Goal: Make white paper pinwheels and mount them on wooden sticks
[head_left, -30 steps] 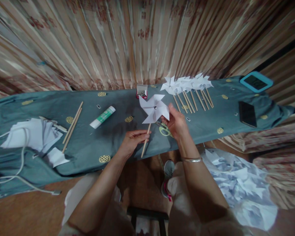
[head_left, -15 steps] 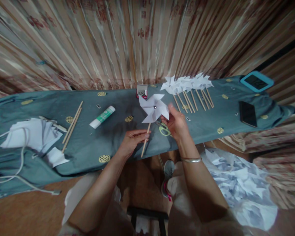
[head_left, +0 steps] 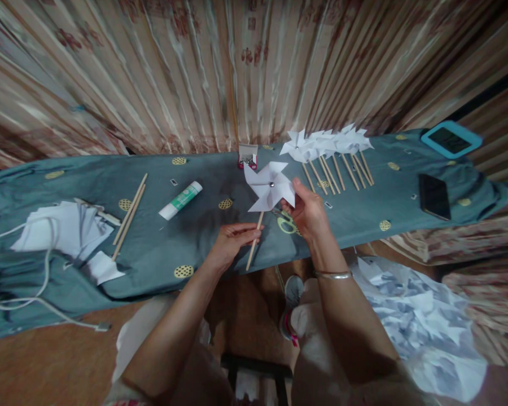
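Note:
A white paper pinwheel with a silver pin at its centre stands tilted on a thin wooden stick. My left hand pinches that stick between thumb and fingers, below the blades. At the pinwheel's right side, my right hand has its thumb and fingers closed on the edge of a blade. Scissors with yellow-green handles lie under the right hand, partly hidden. Just behind the pinwheel sits a small open red box of metal pins.
Finished pinwheels lie in a row at the back. A glue stick, loose sticks, paper sheets and a white cable are leftward. Rightward are a phone, a blue-framed clock and a bag of paper pieces.
My right thumb has come down onto the blade's edge, where it was blurred and apart before. The left hand keeps its grip on the stick. The whole view has shifted slightly.

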Tool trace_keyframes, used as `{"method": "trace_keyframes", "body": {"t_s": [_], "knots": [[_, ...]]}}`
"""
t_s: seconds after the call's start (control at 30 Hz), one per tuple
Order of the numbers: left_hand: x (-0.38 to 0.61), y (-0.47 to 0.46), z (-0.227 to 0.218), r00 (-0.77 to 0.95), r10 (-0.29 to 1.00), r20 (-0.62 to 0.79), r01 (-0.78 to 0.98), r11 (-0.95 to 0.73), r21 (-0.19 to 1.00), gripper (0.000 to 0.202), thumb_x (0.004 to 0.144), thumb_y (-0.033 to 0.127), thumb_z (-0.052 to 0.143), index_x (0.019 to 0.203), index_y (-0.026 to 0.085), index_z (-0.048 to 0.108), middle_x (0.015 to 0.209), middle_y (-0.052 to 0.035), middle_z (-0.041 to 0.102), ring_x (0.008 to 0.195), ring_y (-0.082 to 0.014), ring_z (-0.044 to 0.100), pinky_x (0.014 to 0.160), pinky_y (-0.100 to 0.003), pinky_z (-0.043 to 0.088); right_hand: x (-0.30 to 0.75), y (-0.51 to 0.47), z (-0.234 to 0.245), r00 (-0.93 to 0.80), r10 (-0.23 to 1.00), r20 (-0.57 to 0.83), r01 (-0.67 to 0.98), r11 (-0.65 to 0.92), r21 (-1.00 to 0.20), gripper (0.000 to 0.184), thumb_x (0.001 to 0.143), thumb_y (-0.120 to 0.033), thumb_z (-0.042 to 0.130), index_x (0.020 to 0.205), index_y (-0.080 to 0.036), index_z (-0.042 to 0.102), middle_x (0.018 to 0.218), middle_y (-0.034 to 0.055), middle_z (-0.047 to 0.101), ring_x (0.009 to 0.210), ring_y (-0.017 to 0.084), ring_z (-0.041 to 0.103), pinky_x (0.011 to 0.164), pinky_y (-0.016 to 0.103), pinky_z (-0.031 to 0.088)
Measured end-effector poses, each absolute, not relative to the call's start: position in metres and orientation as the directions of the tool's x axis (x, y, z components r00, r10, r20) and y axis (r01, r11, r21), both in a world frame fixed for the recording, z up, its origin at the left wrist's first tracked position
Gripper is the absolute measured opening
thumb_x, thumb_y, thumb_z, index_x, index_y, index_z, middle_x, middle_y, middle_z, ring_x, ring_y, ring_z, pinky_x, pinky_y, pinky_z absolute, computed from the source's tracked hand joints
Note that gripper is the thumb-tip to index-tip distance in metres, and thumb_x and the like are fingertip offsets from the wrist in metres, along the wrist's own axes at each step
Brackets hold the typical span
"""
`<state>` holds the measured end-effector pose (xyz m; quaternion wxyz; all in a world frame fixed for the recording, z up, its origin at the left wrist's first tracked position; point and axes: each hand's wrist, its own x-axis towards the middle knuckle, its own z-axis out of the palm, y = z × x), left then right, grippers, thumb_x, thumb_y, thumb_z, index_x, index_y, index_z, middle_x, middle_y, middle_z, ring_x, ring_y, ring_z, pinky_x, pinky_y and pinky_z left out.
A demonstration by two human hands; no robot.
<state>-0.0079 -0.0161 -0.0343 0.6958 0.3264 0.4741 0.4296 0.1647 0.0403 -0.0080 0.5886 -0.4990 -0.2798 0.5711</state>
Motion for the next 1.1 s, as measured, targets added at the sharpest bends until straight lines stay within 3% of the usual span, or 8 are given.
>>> {"method": "trace_keyframes", "body": {"t_s": [0.23,0.47,0.8,1.1], "knots": [[-0.008,-0.016,-0.034,0.178,0.912,-0.369,-0.282,0.406,0.869,0.037,0.048,0.039,0.091,0.077,0.017,0.08,0.073,-0.0042,0.075,0.06,-0.012,0.061,0.07,-0.028,0.052,0.163,0.039,-0.006,0.191,0.95,-0.246,-0.455,-0.136,-0.88,0.028,0.062,-0.045,0.082,0.07,-0.023,0.067,0.067,-0.0041,0.071,0.057,0.01,0.061,0.053,0.022,0.05],[-0.009,-0.016,-0.034,0.176,0.915,-0.364,-0.296,0.402,0.867,0.037,0.049,0.039,0.091,0.077,0.017,0.08,0.073,-0.0045,0.075,0.059,-0.0113,0.06,0.067,-0.026,0.051,0.16,0.039,-0.007,0.194,0.956,-0.221,-0.41,-0.126,-0.903,0.028,0.064,-0.046,0.079,0.074,-0.023,0.066,0.069,-0.002,0.07,0.067,0.016,0.065,0.056,0.028,0.05],[-0.008,-0.016,-0.032,0.156,0.916,-0.369,-0.306,0.4,0.864,0.038,0.047,0.039,0.092,0.076,0.018,0.08,0.074,-0.0052,0.075,0.061,-0.0125,0.061,0.069,-0.029,0.053,0.157,0.036,-0.006,0.143,0.969,-0.201,-0.434,-0.121,-0.893,0.028,0.061,-0.046,0.08,0.07,-0.023,0.066,0.06,-0.003,0.066,0.058,0.015,0.063,0.053,0.027,0.048],[-0.009,-0.015,-0.033,0.154,0.921,-0.359,-0.326,0.39,0.861,0.037,0.048,0.038,0.092,0.077,0.018,0.08,0.071,-0.0037,0.074,0.059,-0.0104,0.059,0.066,-0.025,0.051,0.154,0.033,-0.005,0.117,0.969,-0.216,-0.46,-0.14,-0.877,0.038,0.057,-0.047,0.086,0.06,-0.022,0.058,0.052,-0.0067,0.057,0.046,0.007,0.053,0.044,0.02,0.042]]}}
